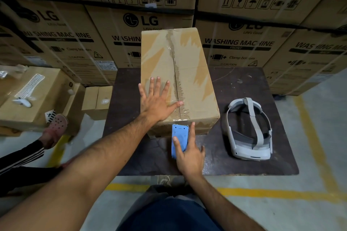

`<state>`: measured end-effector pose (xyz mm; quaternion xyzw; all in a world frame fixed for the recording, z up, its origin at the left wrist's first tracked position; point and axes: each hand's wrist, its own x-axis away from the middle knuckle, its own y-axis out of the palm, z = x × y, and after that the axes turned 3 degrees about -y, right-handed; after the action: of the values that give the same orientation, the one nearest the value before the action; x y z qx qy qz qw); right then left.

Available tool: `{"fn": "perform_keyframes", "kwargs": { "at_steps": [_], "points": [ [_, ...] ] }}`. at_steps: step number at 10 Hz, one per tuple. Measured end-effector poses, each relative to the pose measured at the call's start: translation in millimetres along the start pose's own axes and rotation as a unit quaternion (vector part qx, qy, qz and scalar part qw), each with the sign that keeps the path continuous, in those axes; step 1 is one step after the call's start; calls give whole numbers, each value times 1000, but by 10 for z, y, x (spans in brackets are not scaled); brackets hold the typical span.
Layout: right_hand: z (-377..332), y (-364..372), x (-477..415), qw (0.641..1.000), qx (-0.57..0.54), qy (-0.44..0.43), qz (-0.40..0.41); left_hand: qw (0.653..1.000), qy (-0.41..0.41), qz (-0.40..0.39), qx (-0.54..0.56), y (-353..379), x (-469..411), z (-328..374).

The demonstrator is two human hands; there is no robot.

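A long brown cardboard box [189, 73], its centre seam taped over, lies on a low dark wooden board [234, 99]. My left hand [157, 99] rests flat on the box's near left top, fingers spread. My right hand [187, 152] holds a flat blue tool [180, 137] against the box's near end face, at the taped seam. Its index and middle fingers lie straight along the tool. Whether the thumb curls round the tool is hidden.
A white headset [249, 133] lies on the board to the right. Stacked washing machine cartons [238, 30] wall off the back. Smaller cartons [37, 95] stand at the left. Another person's foot in a pink clog [56, 124] reaches in at the left. Yellow floor lines [315, 137] frame the board.
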<state>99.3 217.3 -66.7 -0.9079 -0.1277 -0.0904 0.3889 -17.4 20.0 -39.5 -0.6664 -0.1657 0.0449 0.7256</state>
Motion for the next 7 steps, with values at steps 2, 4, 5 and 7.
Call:
{"fn": "perform_keyframes", "kwargs": {
  "at_steps": [2, 4, 5, 7],
  "points": [
    [60, 145, 10, 998, 36, -12, 54, 1000, 7, 6, 4, 18, -8, -15],
    [62, 185, 47, 996, 38, -9, 84, 1000, 7, 7, 5, 24, -11, -16],
    [48, 151, 58, 998, 10, 0, 70, 1000, 7, 8, 8, 19, -7, -18],
    [98, 36, 45, 994, -109, 12, 18, 1000, 4, 5, 5, 15, -4, -10]
  ]
}}
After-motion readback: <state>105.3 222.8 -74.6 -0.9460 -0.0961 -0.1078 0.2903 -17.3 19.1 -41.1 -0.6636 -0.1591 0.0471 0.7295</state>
